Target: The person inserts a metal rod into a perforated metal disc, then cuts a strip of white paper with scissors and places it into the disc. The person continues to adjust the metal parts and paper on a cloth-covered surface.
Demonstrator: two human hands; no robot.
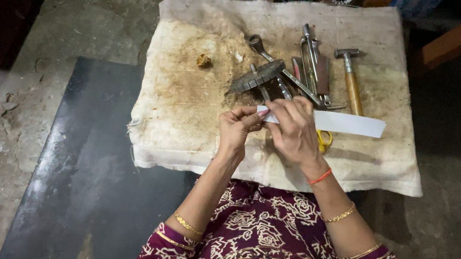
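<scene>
**Both hands pinch a white paper strip over a tool-strewn cloth**

Maroon patterned sleeves and gold bangles fill the bottom of the view, forearms reaching forward and converging above a stained cloth (184, 110) spread over a low bench. Left hand (236, 129) curls upward, its fingers (258, 114) pressed together, pinching the near end of a white paper strip (347, 124). Right hand (294, 130), wrist bent and marked by an orange thread, lies across the same end, fingers closed on the strip; from there the paper runs out level to the right. Yellow handles (323, 140), probably scissors, peek out just beyond the right hand, mostly hidden by it. Just past the fingers sits a round toothed metal part (258, 77), beside a heap of metal tools (309, 68) too tangled to tell apart. Right of that heap lies a wooden-handled hammer (350, 80). Well left of the fingers rests a small brownish lump (204, 61), unclear in kind. Objects at the top edge are cut off.
</scene>
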